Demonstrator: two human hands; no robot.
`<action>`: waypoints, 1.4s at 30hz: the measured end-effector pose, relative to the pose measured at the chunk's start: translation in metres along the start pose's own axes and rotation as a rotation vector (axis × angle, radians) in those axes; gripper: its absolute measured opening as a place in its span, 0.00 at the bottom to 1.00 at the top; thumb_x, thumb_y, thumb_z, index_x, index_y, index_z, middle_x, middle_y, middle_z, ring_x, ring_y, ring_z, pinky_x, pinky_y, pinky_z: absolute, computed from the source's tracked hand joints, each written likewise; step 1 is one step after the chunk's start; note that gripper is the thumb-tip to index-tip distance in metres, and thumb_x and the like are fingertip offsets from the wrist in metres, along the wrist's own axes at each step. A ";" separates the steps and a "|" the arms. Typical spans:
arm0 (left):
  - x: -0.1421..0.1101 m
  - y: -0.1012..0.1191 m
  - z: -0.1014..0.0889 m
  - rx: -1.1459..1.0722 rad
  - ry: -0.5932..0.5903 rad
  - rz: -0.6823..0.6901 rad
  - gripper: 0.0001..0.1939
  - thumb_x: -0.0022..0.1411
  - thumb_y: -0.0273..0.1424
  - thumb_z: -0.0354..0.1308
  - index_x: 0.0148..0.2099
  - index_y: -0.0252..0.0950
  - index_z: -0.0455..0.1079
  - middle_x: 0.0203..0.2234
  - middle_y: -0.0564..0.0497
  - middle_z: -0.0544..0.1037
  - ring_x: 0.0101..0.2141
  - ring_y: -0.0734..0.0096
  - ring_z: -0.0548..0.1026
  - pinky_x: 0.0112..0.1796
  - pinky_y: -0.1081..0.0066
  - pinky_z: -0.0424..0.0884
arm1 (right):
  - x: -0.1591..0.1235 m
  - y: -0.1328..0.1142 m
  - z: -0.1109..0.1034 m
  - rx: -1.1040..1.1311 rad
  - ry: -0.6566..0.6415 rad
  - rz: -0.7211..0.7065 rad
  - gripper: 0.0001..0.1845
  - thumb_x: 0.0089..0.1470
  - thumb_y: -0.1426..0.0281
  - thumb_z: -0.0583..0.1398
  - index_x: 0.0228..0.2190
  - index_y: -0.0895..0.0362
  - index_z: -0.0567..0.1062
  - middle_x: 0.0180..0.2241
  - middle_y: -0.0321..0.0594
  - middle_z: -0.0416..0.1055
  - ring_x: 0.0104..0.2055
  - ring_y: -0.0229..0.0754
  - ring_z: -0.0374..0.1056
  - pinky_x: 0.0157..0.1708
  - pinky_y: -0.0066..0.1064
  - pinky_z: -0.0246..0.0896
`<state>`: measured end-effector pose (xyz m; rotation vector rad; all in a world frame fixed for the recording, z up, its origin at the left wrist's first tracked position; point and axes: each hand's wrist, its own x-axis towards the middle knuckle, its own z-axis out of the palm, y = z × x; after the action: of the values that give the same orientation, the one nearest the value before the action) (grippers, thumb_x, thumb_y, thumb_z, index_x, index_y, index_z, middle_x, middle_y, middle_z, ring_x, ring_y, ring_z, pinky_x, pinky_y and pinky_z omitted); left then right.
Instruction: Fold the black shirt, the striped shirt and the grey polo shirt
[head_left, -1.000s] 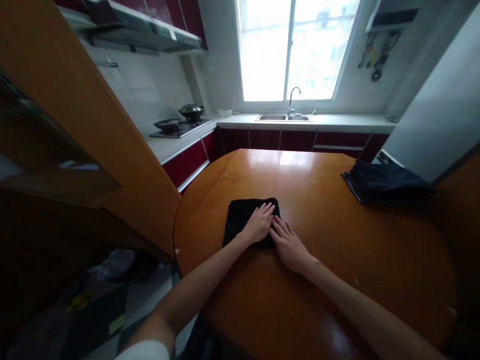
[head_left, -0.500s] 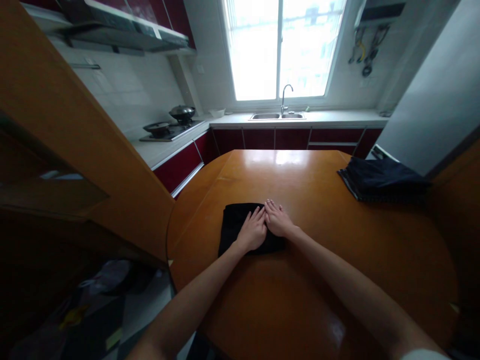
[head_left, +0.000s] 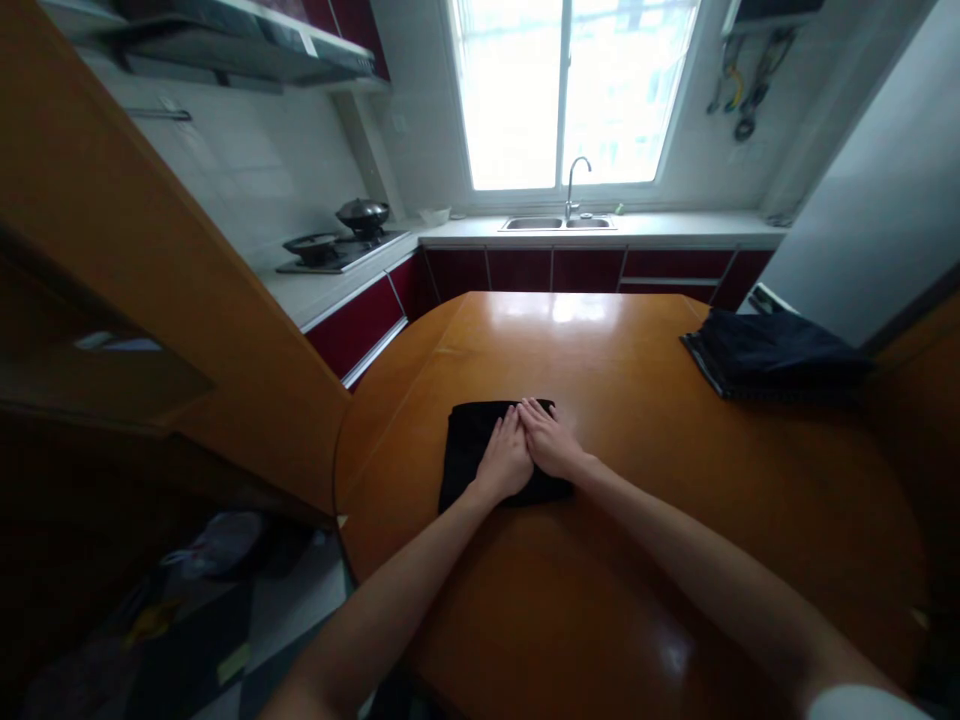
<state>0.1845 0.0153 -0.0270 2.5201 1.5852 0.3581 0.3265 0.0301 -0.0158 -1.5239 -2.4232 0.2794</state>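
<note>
A folded black cloth item (head_left: 466, 450), perhaps a garment, lies flat on the wooden table (head_left: 637, 560). My left hand (head_left: 506, 458) rests flat on its middle with the fingers stretched out. Right beside it, my right hand (head_left: 550, 438) lies on the cloth's right part, palm down, fingers extended and touching the left hand's fingers. Neither hand grips anything. Part of the cloth is hidden under both hands.
A stack of folded dark clothes (head_left: 780, 355) sits at the table's right far side. Behind the table stand a counter with a sink (head_left: 532, 224) and a stove (head_left: 341, 252) with pans. A wooden frame (head_left: 247, 300) rises on the left.
My right hand has slid slightly left across the cloth, closer against my left hand, uncovering the cloth's far right corner. My left hand has hardly moved. The view has shifted slightly.
</note>
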 end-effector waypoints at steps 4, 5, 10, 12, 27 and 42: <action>-0.001 0.001 -0.001 0.041 0.014 -0.050 0.32 0.67 0.27 0.38 0.70 0.18 0.49 0.71 0.34 0.46 0.70 0.57 0.42 0.67 0.57 0.43 | -0.006 -0.001 0.005 -0.010 -0.050 0.114 0.32 0.64 0.67 0.44 0.67 0.61 0.57 0.71 0.46 0.43 0.73 0.48 0.36 0.68 0.55 0.29; -0.002 0.001 -0.001 0.056 0.009 -0.043 0.32 0.67 0.27 0.39 0.70 0.18 0.50 0.71 0.34 0.46 0.70 0.57 0.42 0.67 0.57 0.43 | -0.005 0.003 0.004 -0.032 -0.042 0.147 0.32 0.64 0.66 0.45 0.67 0.61 0.57 0.71 0.46 0.42 0.73 0.48 0.36 0.68 0.56 0.26; -0.001 0.002 -0.002 0.079 0.002 -0.060 0.32 0.66 0.29 0.41 0.70 0.20 0.51 0.71 0.35 0.47 0.70 0.58 0.43 0.67 0.56 0.43 | 0.005 0.035 -0.013 -0.034 -0.083 0.474 0.34 0.67 0.62 0.42 0.67 0.69 0.53 0.71 0.55 0.41 0.73 0.51 0.35 0.68 0.55 0.29; 0.000 0.003 -0.003 0.057 -0.003 -0.062 0.32 0.66 0.29 0.41 0.70 0.22 0.52 0.71 0.37 0.47 0.70 0.58 0.43 0.67 0.56 0.43 | 0.006 0.040 -0.020 0.001 -0.026 0.528 0.34 0.68 0.62 0.41 0.67 0.70 0.52 0.71 0.56 0.41 0.73 0.52 0.36 0.68 0.55 0.34; 0.011 -0.087 -0.019 0.003 0.064 -0.296 0.30 0.74 0.42 0.37 0.72 0.33 0.50 0.70 0.40 0.52 0.70 0.57 0.45 0.66 0.47 0.42 | -0.058 -0.022 0.013 0.063 0.143 0.072 0.34 0.65 0.61 0.48 0.65 0.69 0.59 0.69 0.54 0.48 0.72 0.52 0.41 0.69 0.46 0.40; -0.029 -0.056 -0.053 -0.086 0.313 -0.169 0.27 0.75 0.36 0.35 0.70 0.34 0.55 0.68 0.44 0.59 0.69 0.67 0.51 0.67 0.58 0.45 | -0.108 0.006 0.016 0.302 0.434 0.088 0.33 0.69 0.62 0.42 0.70 0.58 0.44 0.71 0.50 0.46 0.72 0.49 0.40 0.68 0.52 0.45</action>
<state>0.1096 0.0134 0.0069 2.3321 1.8293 0.8133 0.3715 -0.0650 -0.0453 -1.3873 -1.8882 0.2823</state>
